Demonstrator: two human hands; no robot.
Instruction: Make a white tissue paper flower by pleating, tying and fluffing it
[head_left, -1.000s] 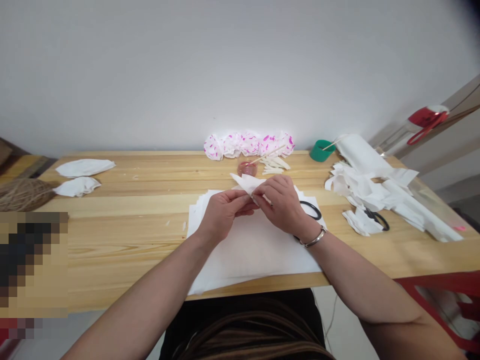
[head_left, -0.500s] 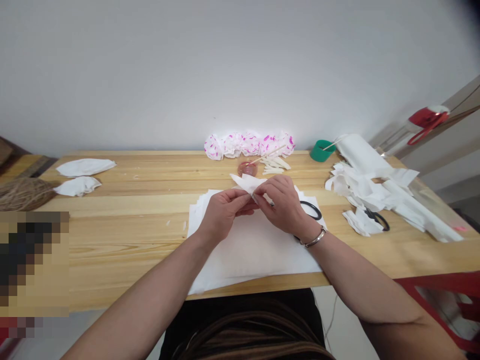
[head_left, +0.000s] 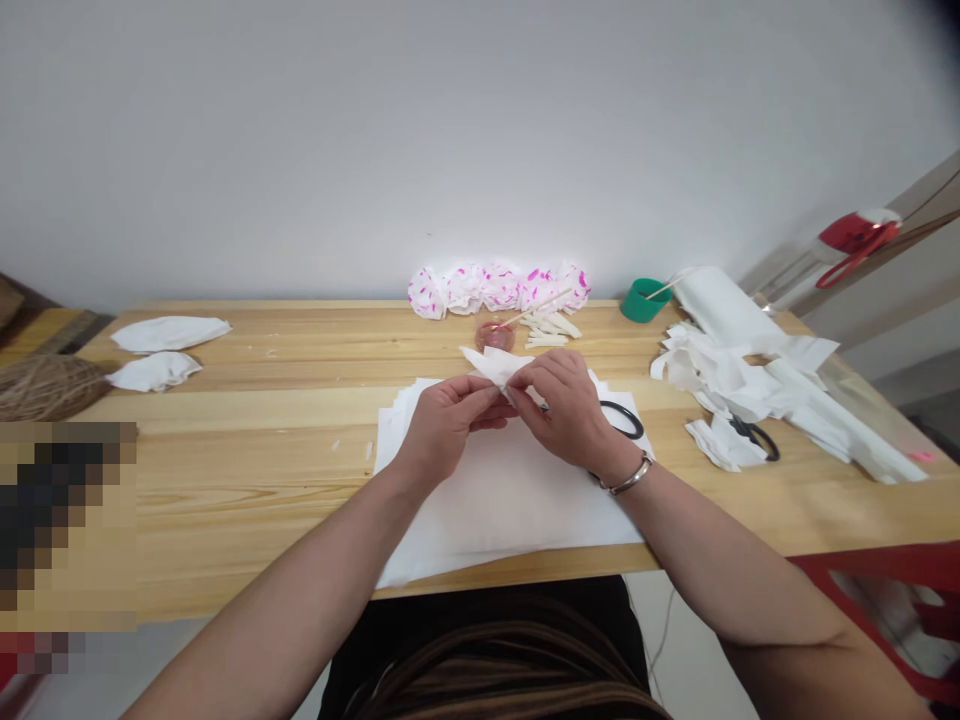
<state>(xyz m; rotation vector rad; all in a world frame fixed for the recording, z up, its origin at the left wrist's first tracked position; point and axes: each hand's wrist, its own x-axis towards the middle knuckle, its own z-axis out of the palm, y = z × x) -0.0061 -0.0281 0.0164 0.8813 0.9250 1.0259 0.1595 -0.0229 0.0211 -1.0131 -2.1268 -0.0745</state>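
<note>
Both hands meet above a stack of white paper sheets [head_left: 502,500] on the wooden table [head_left: 262,450]. My left hand [head_left: 442,425] and my right hand [head_left: 566,405] pinch a small folded piece of white tissue paper [head_left: 491,365], whose pointed end sticks up and to the left. A metal bracelet [head_left: 630,478] circles my right wrist. Black scissors [head_left: 622,418] lie on the sheets just right of my right hand.
At the back stand pink-and-white paper flowers [head_left: 499,287], a small pink dish [head_left: 493,335] with a stick, white strips [head_left: 547,332] and a green cup [head_left: 641,300]. Paper scraps and a roll [head_left: 750,370] lie right, folded tissues [head_left: 169,335] and twine [head_left: 45,388] left.
</note>
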